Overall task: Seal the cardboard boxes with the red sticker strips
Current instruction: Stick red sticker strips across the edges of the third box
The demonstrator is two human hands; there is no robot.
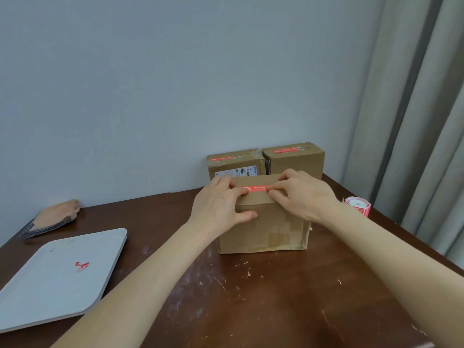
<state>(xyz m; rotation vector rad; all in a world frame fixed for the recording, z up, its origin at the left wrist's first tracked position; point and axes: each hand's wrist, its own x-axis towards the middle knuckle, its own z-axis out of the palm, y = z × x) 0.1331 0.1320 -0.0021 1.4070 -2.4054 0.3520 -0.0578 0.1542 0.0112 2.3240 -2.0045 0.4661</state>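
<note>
Left hand point(221, 204) clasps the upper left edge of a worn cardboard box point(263, 229), thumb spread on the front face and fingers bent over the top onto one end of a red sticker strip point(257, 188). Right hand point(301, 194) sets bent fingertips on the strip's other end; whether they press it flat or pinch it cannot be told. The strip lies along the box's top near the front edge, and the box stands mid-way back on a scuffed wooden table point(251, 297).

Two sealed boxes stand against the wall behind it, the labelled carton point(236, 163) and the plain carton point(296, 159), each with a red strip on top. A sticker roll point(357, 204) sits near the right wrist. A white tray point(62, 277) at left holds a red scrap point(81, 266).

The strip looks thin, limp and tacky, likely to crease or cling to itself, so it is best held by its ends and kept taut. The box appears light, its lower right corner crushed; its flaps may give under pressure, so bracing at the edge, over the wall, seems soundest.
</note>
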